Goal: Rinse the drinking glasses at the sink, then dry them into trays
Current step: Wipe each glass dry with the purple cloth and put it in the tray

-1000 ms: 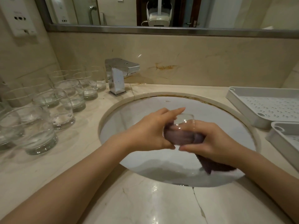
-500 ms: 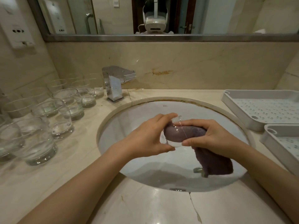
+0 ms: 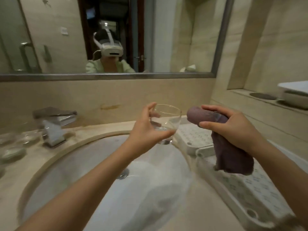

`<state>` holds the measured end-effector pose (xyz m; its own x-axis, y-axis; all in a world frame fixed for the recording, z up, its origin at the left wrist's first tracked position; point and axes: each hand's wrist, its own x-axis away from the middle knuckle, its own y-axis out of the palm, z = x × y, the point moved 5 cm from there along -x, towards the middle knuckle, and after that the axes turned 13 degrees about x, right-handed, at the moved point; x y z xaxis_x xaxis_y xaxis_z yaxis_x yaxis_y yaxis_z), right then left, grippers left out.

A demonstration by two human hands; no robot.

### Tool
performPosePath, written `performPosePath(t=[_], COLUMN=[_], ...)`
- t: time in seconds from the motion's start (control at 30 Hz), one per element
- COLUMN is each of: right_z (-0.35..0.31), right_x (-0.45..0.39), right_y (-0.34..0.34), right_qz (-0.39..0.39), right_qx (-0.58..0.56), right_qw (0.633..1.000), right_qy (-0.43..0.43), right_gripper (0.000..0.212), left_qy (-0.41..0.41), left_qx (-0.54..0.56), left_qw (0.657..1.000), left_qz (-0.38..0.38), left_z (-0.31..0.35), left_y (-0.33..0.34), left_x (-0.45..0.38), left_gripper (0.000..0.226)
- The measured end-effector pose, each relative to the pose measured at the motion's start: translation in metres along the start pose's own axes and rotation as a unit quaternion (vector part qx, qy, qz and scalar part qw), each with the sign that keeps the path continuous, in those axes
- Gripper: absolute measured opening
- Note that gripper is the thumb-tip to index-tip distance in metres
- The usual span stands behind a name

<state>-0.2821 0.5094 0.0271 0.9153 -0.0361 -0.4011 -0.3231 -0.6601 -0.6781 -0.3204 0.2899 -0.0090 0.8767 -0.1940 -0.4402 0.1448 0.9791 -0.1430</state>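
Sink (image 3: 55, 165) counter, left hand (image 3: 146, 130) holding empty glass (image 3: 164, 120), trays (image 3: 196, 139) bare

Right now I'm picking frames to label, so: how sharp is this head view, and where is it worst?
Head view: motion blur throughout, worst on the faucet and glasses at left; the held glass, left hand, right hand and purple cloth stay readable; wide-angle bending curves the mirror frame.

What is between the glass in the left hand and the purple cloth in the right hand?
In the head view, nothing: an open gap parts the glass from the purple cloth; the white tray shows behind it.
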Motion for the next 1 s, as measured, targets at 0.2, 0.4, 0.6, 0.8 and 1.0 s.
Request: performPosePath(t=[0.2,0.4,0.6,0.8,1.0], right_z=[0.063,0.112,0.134,0.149,0.158], right_x=[-0.014,-0.024,-0.038,-0.047,-0.051], right_y=[-0.047,-0.046,-0.027,-0.022,-0.026], right_qz=[0.044,0.023,0.005,0.004,0.050], right_qx=[0.183,0.258,0.279,0.282,0.276], right_qw=[0.979,0.956,0.944,0.939,0.931], right_qy=[0.074,0.136,0.175,0.197,0.232], right_gripper=[0.052,0.054,0.052,0.048,0.042], left_qy=[-0.024,-0.060,-0.103,-0.132,-0.217], left_qx=[-0.019,-0.091,-0.094,-0.100,0.059], left_qw=[0.998,0.989,0.985,0.981,0.967], left_qz=[-0.063,-0.101,-0.100,-0.103,-0.121], left_z=[-0.012,-0.054,-0.085,-0.101,-0.105], left_y=[0.113,0.160,0.172,0.184,0.199], left_x=[-0.067,-0.095,-0.107,-0.116,-0.127], left_gripper=[0.090,0.092,0.090,0.092,0.109])
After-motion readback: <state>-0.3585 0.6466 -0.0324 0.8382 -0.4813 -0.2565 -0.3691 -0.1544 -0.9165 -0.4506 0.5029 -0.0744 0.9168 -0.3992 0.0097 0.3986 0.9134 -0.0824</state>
